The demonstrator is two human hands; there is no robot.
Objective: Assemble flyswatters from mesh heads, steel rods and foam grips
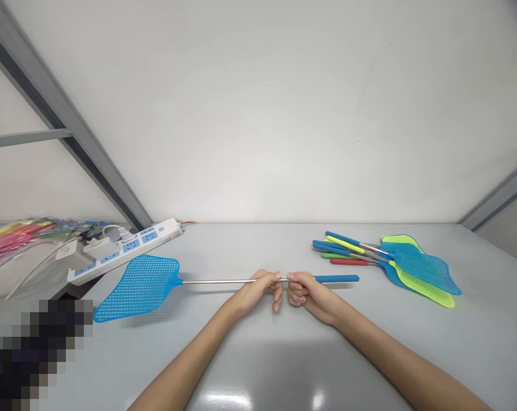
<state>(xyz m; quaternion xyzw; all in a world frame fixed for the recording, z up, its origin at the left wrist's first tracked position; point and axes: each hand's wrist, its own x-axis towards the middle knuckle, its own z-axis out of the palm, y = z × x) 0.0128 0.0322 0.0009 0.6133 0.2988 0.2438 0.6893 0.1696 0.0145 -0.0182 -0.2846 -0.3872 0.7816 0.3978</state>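
A blue fly swatter [141, 288] lies level across my view, its mesh head to the left and its blue grip to the right. Both hands pinch its thin metal rod near the middle. My left hand [265, 287] closes on the rod with thumb and fingers, on the side toward the mesh head. Close beside it, my right hand [305, 291] is closed on the rod just left of the blue grip. To the right rests a pile of fly swatters [421, 268] with blue and yellow-green heads and blue, yellow, green and red grips.
A white power strip [156, 237] with plugs and adapters in it stands at the left, behind the mesh head. Plastic-wrapped colourful goods [23, 237] lie further left. A white wall [275, 114] rises behind the grey table [258, 354], with metal frame posts on both sides.
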